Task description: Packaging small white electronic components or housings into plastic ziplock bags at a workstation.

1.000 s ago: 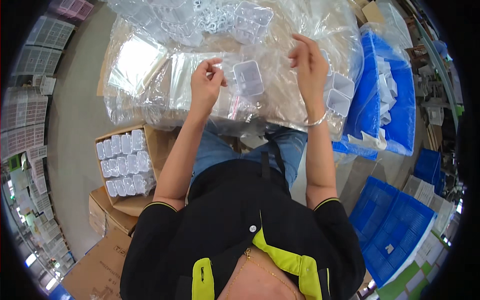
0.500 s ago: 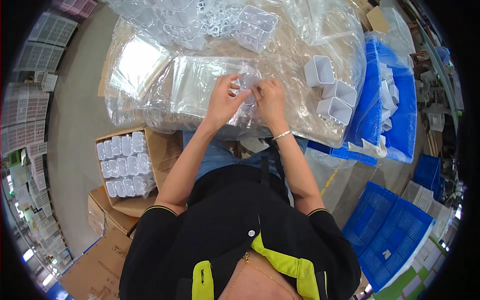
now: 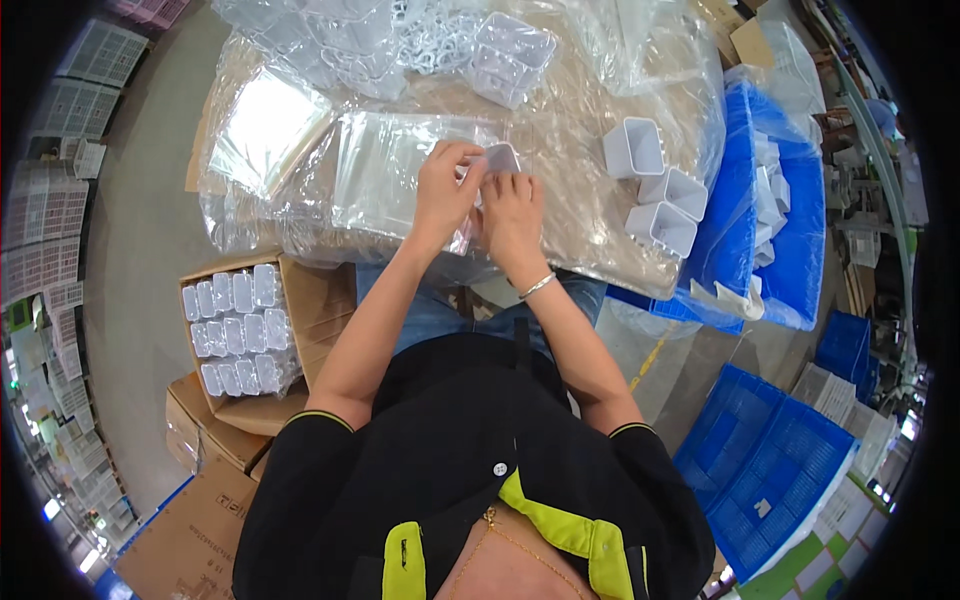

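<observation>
Between my hands, over the plastic-covered table, is a square pale plastic container (image 3: 503, 157), mostly hidden by my fingers. My left hand (image 3: 441, 198) curls its fingers against the container's left side. My right hand (image 3: 514, 215) is closed over its near side, knuckles up. Whether clear film wraps the container I cannot tell. Beneath and left of my left hand lies a stack of clear plastic bags (image 3: 375, 165). To the right, three more white containers stand with open tops: one farther back (image 3: 633, 150), one in the middle (image 3: 674, 190) and one nearest (image 3: 662, 228).
At the table's far side are stacked clear containers (image 3: 512, 60) and a heap of pale hooks or rings (image 3: 440, 38). Another film stack (image 3: 265, 130) lies left. A blue bin (image 3: 800, 240) with white pieces stands right. A carton (image 3: 325, 300) of wrapped containers stands below left.
My right hand has moved left and slightly nearer me, closing over the container's near side. My left hand's spread fingers have drawn in against it. The container's rim now shows more clearly.
</observation>
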A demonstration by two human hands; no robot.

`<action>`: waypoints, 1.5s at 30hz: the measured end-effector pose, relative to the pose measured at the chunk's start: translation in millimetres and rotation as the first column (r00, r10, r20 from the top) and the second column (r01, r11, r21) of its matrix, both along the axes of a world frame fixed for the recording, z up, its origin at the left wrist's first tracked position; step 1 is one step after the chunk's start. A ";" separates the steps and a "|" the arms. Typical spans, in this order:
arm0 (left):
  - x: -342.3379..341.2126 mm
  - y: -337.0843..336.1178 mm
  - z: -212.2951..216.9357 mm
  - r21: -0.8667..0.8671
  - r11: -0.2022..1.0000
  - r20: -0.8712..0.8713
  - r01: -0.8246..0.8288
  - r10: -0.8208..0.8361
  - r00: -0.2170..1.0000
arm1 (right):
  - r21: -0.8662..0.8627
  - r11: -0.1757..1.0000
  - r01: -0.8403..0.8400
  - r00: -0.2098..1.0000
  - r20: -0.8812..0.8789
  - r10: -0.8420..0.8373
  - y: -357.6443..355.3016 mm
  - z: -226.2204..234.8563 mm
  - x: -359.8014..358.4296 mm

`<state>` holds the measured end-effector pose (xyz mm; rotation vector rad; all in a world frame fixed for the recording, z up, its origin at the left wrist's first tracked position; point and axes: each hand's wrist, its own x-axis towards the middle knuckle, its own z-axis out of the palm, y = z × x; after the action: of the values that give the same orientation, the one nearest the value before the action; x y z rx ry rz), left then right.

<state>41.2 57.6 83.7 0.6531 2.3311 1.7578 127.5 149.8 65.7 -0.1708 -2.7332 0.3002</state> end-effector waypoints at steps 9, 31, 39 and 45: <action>-41.6 13.5 -31.7 0.093 0.963 -0.149 -0.254 0.266 0.953 | -0.107 0.991 0.084 0.986 -0.135 -0.098 42.8 56.9 27.3; -94.3 104.0 -7.1 -0.011 0.971 -0.433 -0.237 0.209 0.877 | 0.175 0.943 -0.283 0.953 -0.059 0.297 123.3 138.2 -126.0; -95.4 98.5 -15.3 0.047 0.978 -0.481 -0.203 0.200 0.854 | 0.251 0.928 -0.276 0.957 -0.017 0.289 126.0 119.2 -138.4; -85.8 28.2 -12.5 -0.287 0.911 -0.712 -0.295 0.002 0.702 | 0.246 0.939 -0.240 0.971 0.059 0.233 131.1 121.3 -136.9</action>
<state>-44.6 85.8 71.2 1.2570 3.1926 1.1200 -9.5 280.9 186.9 0.2268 -2.7911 0.0117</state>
